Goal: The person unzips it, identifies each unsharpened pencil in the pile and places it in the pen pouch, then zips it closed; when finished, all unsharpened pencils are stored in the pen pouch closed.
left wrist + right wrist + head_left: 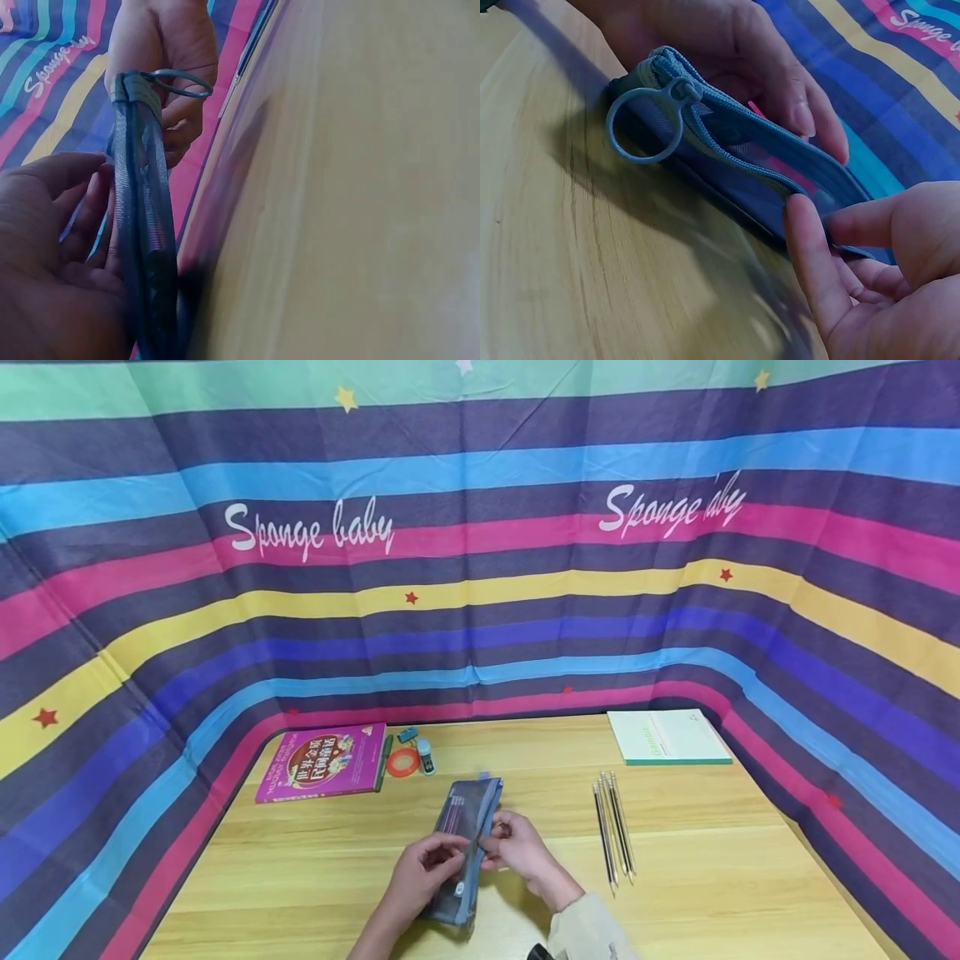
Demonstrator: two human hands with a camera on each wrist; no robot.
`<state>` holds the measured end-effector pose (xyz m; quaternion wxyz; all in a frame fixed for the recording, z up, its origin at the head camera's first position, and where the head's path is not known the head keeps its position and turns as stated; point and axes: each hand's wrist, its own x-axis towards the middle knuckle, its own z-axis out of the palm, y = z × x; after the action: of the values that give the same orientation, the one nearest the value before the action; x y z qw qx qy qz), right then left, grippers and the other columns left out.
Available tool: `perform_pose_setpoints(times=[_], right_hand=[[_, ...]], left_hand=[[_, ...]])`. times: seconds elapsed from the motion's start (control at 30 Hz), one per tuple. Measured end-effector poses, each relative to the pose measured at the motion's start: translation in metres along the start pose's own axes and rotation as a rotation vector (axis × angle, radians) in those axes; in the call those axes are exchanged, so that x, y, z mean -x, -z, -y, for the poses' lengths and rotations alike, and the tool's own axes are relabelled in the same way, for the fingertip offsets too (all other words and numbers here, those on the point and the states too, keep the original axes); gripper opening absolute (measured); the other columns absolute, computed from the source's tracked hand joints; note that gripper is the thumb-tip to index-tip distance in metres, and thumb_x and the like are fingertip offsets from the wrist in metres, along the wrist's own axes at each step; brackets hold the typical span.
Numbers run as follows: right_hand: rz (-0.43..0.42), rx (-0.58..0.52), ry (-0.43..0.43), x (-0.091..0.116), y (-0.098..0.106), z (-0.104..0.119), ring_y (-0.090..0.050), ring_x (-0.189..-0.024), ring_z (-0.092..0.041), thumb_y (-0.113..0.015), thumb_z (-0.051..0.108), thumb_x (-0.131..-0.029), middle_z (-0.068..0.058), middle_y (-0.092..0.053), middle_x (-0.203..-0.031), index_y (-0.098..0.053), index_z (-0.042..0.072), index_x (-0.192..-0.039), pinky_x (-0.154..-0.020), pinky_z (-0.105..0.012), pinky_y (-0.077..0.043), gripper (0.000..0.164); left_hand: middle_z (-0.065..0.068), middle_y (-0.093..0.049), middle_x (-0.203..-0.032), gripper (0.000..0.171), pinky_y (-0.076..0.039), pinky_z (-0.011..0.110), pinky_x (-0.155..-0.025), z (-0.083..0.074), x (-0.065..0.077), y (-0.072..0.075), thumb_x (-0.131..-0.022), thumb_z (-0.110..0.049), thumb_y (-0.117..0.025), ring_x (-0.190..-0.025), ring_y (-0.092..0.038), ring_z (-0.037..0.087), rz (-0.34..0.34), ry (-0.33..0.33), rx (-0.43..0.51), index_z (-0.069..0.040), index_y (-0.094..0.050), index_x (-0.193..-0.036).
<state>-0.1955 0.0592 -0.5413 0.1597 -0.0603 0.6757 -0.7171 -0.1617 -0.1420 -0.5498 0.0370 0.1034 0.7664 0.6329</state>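
A blue-grey mesh pencil case (459,802) stands tilted on the table between both hands, slim pencil-like items showing through its side. Its zip is undone, and the two edges part in the right wrist view. A round ring hangs from the zip pull (684,91) at one end. My left hand (423,868) holds the case's left side, thumb and fingers at the opening's edge. On the other side, my right hand (521,852) pinches the opposite zip edge between thumb and fingers. Pink shows inside the case.
Several dark pencils (621,822) lie to the right of the case. A pale green notebook (667,739) lies at the back right. At the back left are a purple book (322,777), an orange-red ring (391,762), a glue stick (426,758) and a small blue item (407,735).
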Motion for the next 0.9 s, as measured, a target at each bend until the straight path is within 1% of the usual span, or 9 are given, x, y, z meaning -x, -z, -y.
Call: perform_pose_setpoints(times=[0.13, 0.23, 0.3, 0.4, 0.5, 0.7, 0.8, 0.9], right_hand=[[0.009, -0.005, 0.003, -0.001, 0.001, -0.001, -0.069, -0.067, -0.014, -0.061, -0.007, -0.094, -0.01, -0.063, -0.09, -0.058, -0.011, -0.115, -0.071, -0.034, -0.067, 0.022], [0.011, -0.011, 0.008, -0.001, 0.002, -0.001, -0.069, -0.068, -0.014, -0.061, -0.007, -0.094, -0.01, -0.064, -0.091, -0.057, -0.012, -0.117, -0.072, -0.034, -0.067, 0.024], [0.003, -0.014, 0.01, -0.001, 0.003, -0.002, -0.069, -0.068, -0.014, -0.061, -0.006, -0.093, -0.01, -0.064, -0.091, -0.056, -0.012, -0.118, -0.072, -0.035, -0.067, 0.026], [-0.017, -0.022, 0.01, -0.001, 0.003, -0.001, -0.069, -0.068, -0.014, -0.061, -0.007, -0.093, -0.011, -0.063, -0.091, -0.056, -0.013, -0.12, -0.072, -0.034, -0.067, 0.029], [-0.032, -0.025, 0.01, -0.001, 0.004, -0.001, -0.068, -0.068, -0.015, -0.06, -0.008, -0.092, -0.012, -0.063, -0.091, -0.055, -0.013, -0.12, -0.072, -0.035, -0.067, 0.029], [-0.049, -0.039, 0.003, -0.001, 0.002, -0.001, -0.067, -0.068, -0.016, -0.059, -0.01, -0.092, -0.015, -0.061, -0.092, -0.055, -0.012, -0.119, -0.072, -0.036, -0.068, 0.028], [-0.064, -0.048, 0.004, -0.002, 0.001, -0.002, -0.067, -0.068, -0.016, -0.059, -0.01, -0.092, -0.011, -0.058, -0.092, -0.053, -0.012, -0.118, -0.072, -0.036, -0.068, 0.027], [-0.076, -0.051, 0.005, -0.002, 0.002, -0.002, -0.067, -0.068, -0.016, -0.059, -0.01, -0.093, -0.009, -0.055, -0.091, -0.052, -0.012, -0.117, -0.073, -0.037, -0.068, 0.026]], left_hand=[[0.008, -0.072, -0.109, 0.025, -0.055, 0.019, -0.087, 0.0, 0.008, 0.005, -0.096, -0.018, -0.073, -0.096, -0.064, 0.005, 0.073, -0.025, -0.1, -0.01, -0.075, -0.119], [0.009, -0.071, -0.118, 0.025, -0.054, 0.02, -0.094, -0.001, 0.014, 0.01, -0.095, -0.011, -0.072, -0.105, -0.063, 0.006, 0.119, -0.061, -0.154, -0.012, -0.075, -0.12], [0.008, -0.07, -0.119, 0.029, -0.053, 0.02, -0.097, -0.001, 0.018, 0.014, -0.093, -0.005, -0.071, -0.109, -0.062, 0.006, 0.136, -0.082, -0.186, -0.014, -0.075, -0.12], [0.005, -0.071, -0.115, 0.039, -0.051, 0.02, -0.099, 0.0, 0.022, 0.019, -0.086, 0.002, -0.072, -0.108, -0.062, 0.007, 0.155, -0.114, -0.226, -0.016, -0.075, -0.12], [0.001, -0.071, -0.112, 0.048, -0.051, 0.021, -0.099, 0.002, 0.024, 0.022, -0.08, 0.004, -0.075, -0.106, -0.062, 0.008, 0.175, -0.151, -0.256, -0.018, -0.075, -0.122], [-0.001, -0.067, -0.121, 0.063, -0.048, 0.021, -0.102, 0.003, 0.026, 0.028, -0.072, 0.007, -0.077, -0.113, -0.057, 0.008, 0.239, -0.224, -0.295, -0.021, -0.073, -0.128], [-0.001, -0.066, -0.122, 0.063, -0.049, 0.021, -0.101, 0.004, 0.027, 0.029, -0.073, 0.007, -0.079, -0.114, -0.056, 0.006, 0.28, -0.266, -0.313, -0.021, -0.072, -0.129], [0.0, -0.067, -0.121, 0.052, -0.052, 0.021, -0.099, 0.005, 0.028, 0.028, -0.08, -0.002, -0.083, -0.112, -0.057, 0.005, 0.294, -0.304, -0.317, -0.021, -0.072, -0.128]])
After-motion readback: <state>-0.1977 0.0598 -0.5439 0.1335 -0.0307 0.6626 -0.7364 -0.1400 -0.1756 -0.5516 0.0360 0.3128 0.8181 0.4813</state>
